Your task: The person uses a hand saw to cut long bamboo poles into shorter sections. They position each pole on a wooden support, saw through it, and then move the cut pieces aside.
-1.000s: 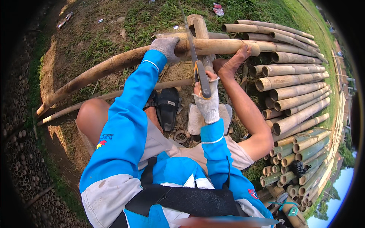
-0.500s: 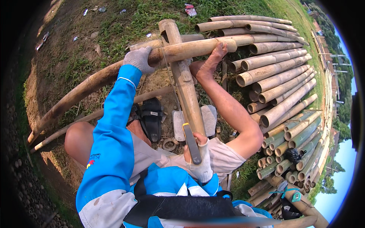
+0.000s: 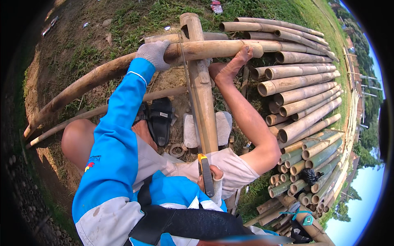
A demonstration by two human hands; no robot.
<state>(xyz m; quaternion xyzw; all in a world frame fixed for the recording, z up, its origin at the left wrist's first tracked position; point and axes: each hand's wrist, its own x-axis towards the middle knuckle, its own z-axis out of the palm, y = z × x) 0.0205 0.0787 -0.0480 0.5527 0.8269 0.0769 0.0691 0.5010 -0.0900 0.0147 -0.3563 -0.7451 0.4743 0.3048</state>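
A long bamboo pole lies across a thick bamboo post. My gloved left hand is wrapped round the pole, just left of where a saw blade meets it. In my right hand, in a glove with bare fingertips, is the saw's grey-black handle with a yellow collar, held low in front of my lap. The blade runs from there up to the pole, beside the post. My bare right foot presses on the pole near its cut right end.
Stacked bamboo poles fill the right side, with greenish ones lower down. A thinner pole lies under the long one. A black sandal and a pale block sit on the ground. A tape measure hangs at lower right.
My right hand has drawn the saw handle down toward my body, along the blade's line. My left hand stays on the pole and my foot stays pressed on it.
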